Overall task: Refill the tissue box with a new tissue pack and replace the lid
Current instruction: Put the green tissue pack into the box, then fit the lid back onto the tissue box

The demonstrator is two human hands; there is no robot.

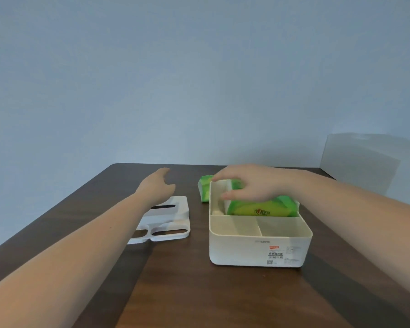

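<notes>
Green tissue pack (pixel 262 208) is going into the box's (pixel 258 252) far compartment, right hand (pixel 251 183) gripping it; left hand (pixel 157 185) is hovering open, empty, above the lid (pixel 173 223). Press it level.

Two bare forearms and hands of one person, seen from above and behind. The left hand (pixel 156 185) and the right hand (pixel 253 183) wear nothing: no gloves, rings, watch or bracelet show on either. Both forearms are bare from the wrist back to the frame's lower corners, with no sleeve edge in view. Each forearm looks smooth and broadens toward the camera, stretched by the wide lens. The left forearm carries a small dark dot about halfway along, possibly a mole, though the picture is too soft to be sure. Fingernails are too blurred to describe.
</notes>
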